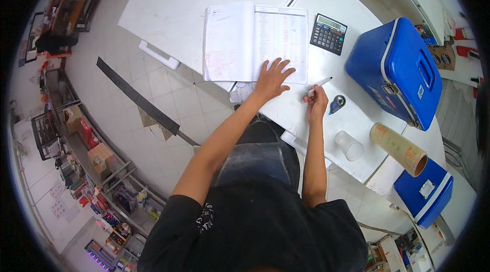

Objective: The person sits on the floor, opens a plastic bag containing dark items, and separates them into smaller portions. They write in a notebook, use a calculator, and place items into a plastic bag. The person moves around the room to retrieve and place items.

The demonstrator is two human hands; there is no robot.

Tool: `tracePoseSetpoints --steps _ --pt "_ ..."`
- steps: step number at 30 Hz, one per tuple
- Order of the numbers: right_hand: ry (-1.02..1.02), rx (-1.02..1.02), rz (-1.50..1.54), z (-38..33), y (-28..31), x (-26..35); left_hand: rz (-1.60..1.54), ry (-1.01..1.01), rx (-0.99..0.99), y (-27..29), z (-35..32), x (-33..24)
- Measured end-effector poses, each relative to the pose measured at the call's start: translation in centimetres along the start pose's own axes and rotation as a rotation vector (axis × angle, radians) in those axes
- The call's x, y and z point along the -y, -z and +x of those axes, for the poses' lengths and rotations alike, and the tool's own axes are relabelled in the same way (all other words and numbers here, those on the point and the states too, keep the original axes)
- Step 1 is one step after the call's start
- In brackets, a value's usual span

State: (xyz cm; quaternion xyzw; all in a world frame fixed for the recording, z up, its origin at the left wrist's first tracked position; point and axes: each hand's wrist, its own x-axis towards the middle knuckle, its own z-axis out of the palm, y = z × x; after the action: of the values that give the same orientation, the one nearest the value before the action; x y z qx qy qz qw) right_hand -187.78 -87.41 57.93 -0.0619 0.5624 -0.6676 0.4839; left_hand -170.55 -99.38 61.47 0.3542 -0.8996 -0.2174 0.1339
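An open book of bound sheets lies on the white table, with a printed table and red marks on its right page. My left hand rests on the lower part of that page, its fingers spread and holding nothing. To the right of the book, my right hand is closed around a pen, whose tip points up and to the right. Beyond the pen sits a black calculator. Just right of my right hand is a small blue object with a round dark part, its kind unclear.
A large blue cooler box stands on the white table at right. Nearer are a translucent cup and a tan cardboard-like tube. Another blue cooler lies beyond them. Crowded shelves line the left.
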Motion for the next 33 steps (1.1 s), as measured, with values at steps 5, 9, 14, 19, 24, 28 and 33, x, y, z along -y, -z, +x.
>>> tracePoseSetpoints --steps 5,9,14,19,24,28,33 --pt "0.007 -0.008 0.131 1.0 0.1 0.4 0.133 -0.19 -0.041 -1.6 0.9 1.8" --pt "-0.028 -0.005 0.176 1.0 0.0 0.8 0.034 -0.176 -0.155 -2.2 0.4 2.2" --pt "-0.035 0.093 0.207 1.3 0.6 0.7 -0.228 0.065 -0.288 1.9 0.7 0.6" --pt "-0.051 0.13 0.206 1.1 0.3 0.8 -0.691 0.304 -0.35 4.4 -0.8 1.7" --pt "0.029 0.141 0.106 0.9 0.4 0.3 -0.661 0.824 -0.656 4.2 -8.5 7.6" --pt "0.04 0.138 0.091 0.6 0.1 0.3 -0.892 0.982 -0.658 4.5 -11.5 9.9" --pt "0.277 0.016 -0.306 -0.4 -2.0 1.3 -0.693 1.031 -0.595 4.5 -11.7 10.1"
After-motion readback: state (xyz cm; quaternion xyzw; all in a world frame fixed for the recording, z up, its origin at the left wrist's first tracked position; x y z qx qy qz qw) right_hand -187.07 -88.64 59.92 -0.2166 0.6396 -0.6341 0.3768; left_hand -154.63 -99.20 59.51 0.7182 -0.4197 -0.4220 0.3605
